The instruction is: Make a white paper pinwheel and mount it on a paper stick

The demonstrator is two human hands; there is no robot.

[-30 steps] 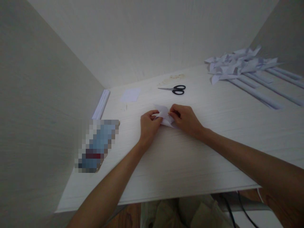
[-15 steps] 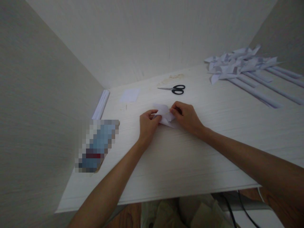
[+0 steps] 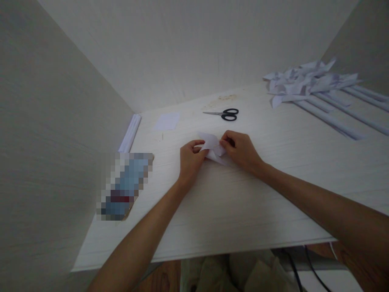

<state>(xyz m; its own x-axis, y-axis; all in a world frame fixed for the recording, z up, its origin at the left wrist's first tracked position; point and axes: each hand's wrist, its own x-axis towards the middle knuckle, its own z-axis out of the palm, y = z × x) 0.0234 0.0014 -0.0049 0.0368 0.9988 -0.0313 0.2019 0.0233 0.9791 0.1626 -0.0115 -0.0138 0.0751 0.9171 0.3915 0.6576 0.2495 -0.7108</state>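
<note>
Between my two hands is a white paper pinwheel head (image 3: 212, 142) with curled-over corners, just above the table. My left hand (image 3: 193, 160) is closed on its left edge, thumb in front and fingers behind. At its right side my right hand (image 3: 240, 149) pinches the paper near the middle between thumb and forefinger; anything small in that pinch is hidden. Scissors with black handles (image 3: 230, 114) lie behind the hands, blades pointing left. A flat white paper square (image 3: 167, 121) rests to the left of them.
Several paper pinwheels (image 3: 306, 83) on rolled paper sticks are heaped at the back right. Rolled paper sticks (image 3: 130, 133) lie by the left wall. A blurred-out phone-like object (image 3: 127, 186) sits at the left on the white table (image 3: 231, 215). Cables (image 3: 293, 265) hang below the table's front edge.
Both hands keep their hold on the paper pinwheel head with hardly any movement. The whole view has shifted very slightly.
</note>
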